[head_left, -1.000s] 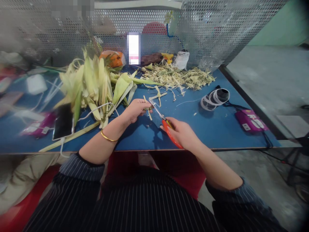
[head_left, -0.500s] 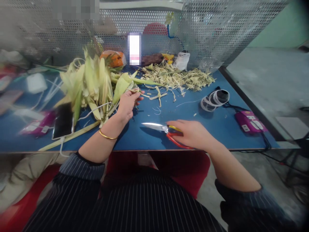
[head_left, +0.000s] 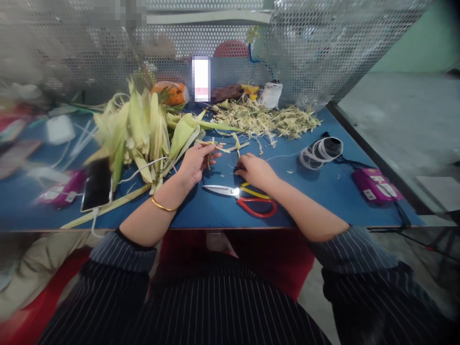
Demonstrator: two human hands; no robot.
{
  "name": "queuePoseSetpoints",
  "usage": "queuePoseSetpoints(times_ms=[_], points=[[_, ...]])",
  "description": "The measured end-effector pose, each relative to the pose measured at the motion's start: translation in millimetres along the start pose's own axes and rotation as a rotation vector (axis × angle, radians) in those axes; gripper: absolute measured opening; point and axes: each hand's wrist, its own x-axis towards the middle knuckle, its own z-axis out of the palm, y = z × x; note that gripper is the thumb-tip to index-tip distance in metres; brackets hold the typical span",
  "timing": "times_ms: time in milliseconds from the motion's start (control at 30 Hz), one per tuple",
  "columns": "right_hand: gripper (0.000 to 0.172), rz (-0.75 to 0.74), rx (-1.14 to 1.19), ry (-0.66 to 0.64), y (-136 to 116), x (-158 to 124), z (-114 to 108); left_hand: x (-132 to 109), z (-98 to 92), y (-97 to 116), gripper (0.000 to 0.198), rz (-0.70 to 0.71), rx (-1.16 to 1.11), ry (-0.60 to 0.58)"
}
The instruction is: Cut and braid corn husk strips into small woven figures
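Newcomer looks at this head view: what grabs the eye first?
Probably the large bunch of pale green husks, left of centre on the blue table. Next, the scissors with red and yellow handles, lying near the front edge. Then the left hand, near the middle, pinching thin pale strips.

Husks [head_left: 139, 127] left of scissors [head_left: 235, 191], spool [head_left: 316, 155] right.
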Motion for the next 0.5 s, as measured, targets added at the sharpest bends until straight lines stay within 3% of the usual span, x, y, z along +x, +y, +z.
queuePoseSetpoints(times_ms=[133, 200, 267, 300, 367, 400, 433, 500], points=[[0.015, -0.105, 0.071, -0.084, 4.5, 7.5, -2.3, -3.0, 2.4, -0.2, 0.009, -0.079, -0.047, -0.070], [0.014, -0.159, 0.184, -0.131, 18.1, 8.5, -16.2, -3.3, 2.9, -0.4, 0.013, -0.113, -0.070, -0.080], [0.016, -0.088, 0.327, -0.116, 40.0, 12.5, -33.8, -2.6, 2.5, -1.3, 0.014, -0.143, -0.082, -0.083], [0.020, 0.029, 0.328, -0.019, 52.3, 15.7, -41.7, -1.8, 2.1, -2.1, 0.014, -0.150, -0.082, -0.085], [0.024, 0.356, 0.145, 0.420, 73.9, 22.9, -52.0, 0.1, 1.2, -4.4, 0.013, -0.149, -0.080, -0.074], [0.029, 0.427, 0.078, 0.624, 80.6, 26.1, -53.8, 1.1, 0.8, -5.8, 0.014, -0.139, -0.077, -0.061], [0.033, 0.427, 0.053, 0.738, 83.3, 28.3, -53.5, 1.8, 0.7, -7.1, 0.015, -0.126, -0.075, -0.044], [0.035, 0.309, 0.137, 0.788, 75.8, 29.3, -47.8, 2.2, 1.1, -9.6, 0.017, -0.106, -0.074, -0.018]])
